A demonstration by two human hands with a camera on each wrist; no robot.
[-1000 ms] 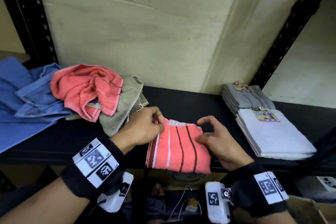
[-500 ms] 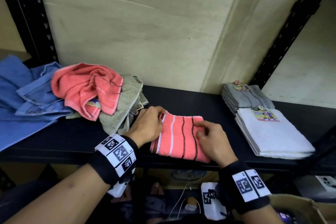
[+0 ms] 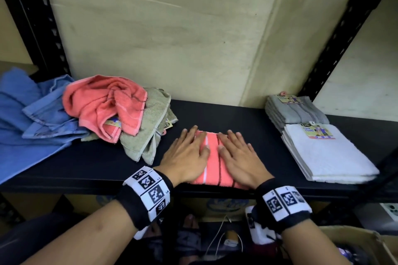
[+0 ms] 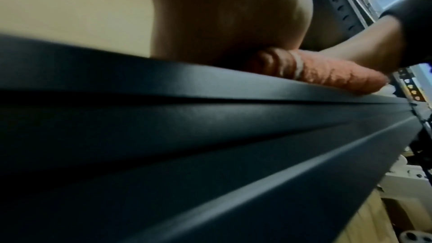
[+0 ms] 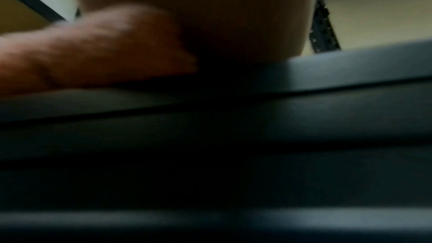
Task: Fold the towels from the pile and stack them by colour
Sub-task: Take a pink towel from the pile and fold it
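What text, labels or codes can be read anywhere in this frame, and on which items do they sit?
"Face Towel": paper label on the white towel stack.
Small logo above it: looks like "ENE", not sure.
Label on the grey towel stack: too small to read.
Tags in the unfolded pile: blurred.
Wristbands: square black-and-white codes, tiny digits unreadable.
Wrist views: no text.

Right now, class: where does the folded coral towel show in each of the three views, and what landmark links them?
Head: the coral towel lies centre, at the shelf's front edge, under both flat hands.
Left wrist: the coral towel shows as a roll, right of centre, on the shelf lip.
Right wrist: a blurred reddish mass, left; probably the towel.
Shared landmark: the black shelf edge.
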